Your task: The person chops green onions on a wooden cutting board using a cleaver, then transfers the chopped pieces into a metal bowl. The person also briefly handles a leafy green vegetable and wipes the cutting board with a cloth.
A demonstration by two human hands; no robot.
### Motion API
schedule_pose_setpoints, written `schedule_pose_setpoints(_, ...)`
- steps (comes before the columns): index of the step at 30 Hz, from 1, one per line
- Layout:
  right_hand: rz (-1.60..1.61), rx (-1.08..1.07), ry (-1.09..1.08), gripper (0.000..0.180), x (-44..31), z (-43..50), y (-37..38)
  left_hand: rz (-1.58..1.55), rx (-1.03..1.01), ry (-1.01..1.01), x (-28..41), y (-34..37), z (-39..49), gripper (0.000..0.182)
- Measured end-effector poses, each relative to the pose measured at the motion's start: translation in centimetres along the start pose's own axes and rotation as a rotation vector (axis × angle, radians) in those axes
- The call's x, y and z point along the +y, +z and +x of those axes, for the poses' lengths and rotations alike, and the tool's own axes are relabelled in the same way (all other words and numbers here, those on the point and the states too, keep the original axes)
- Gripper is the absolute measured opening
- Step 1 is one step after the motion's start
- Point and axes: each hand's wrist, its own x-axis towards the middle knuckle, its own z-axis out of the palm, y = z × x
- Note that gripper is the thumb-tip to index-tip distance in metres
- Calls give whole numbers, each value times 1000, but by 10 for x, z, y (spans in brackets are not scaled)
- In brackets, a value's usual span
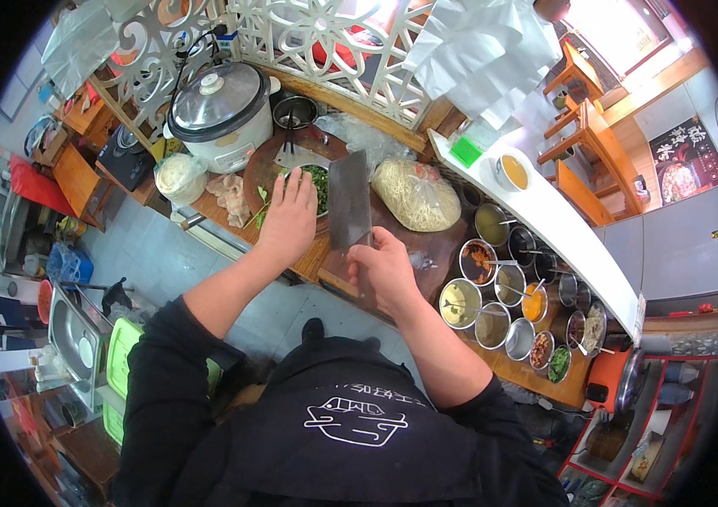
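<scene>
My right hand (385, 265) grips the handle of a cleaver (349, 199), its broad dark blade pointing away from me, beside the chopped green herbs (320, 180). The herbs are in what looks like a bowl on a round wooden chopping board (259, 166). My left hand (292, 212) lies flat over the left side of the herbs, fingers extended and slightly apart. Whether it touches the rim is hidden. A leafy green sprig (262, 209) lies to the left of that hand. To the right of the blade sits a clear plastic bag of noodles (419, 195).
Metal containers of sauces and toppings (478, 261) crowd the counter's right side. A rice cooker (223, 120) stands at the back left, near a bagged white tub (180, 179) and a cloth (229, 198). Chopsticks (288, 136) lie behind my left hand. A white ledge (562, 241) holds a bowl (512, 172).
</scene>
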Motion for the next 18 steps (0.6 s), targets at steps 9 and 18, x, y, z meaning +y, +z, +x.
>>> schedule_pose_setpoints(9,20,-133,-81,17,1,9,5,-1790,-127,-529,-45,9,18,69)
schedule_pose_setpoints(18,-23,-92,-67,15,19,32,1,-2291,-182,-737,-57,-7,5,48)
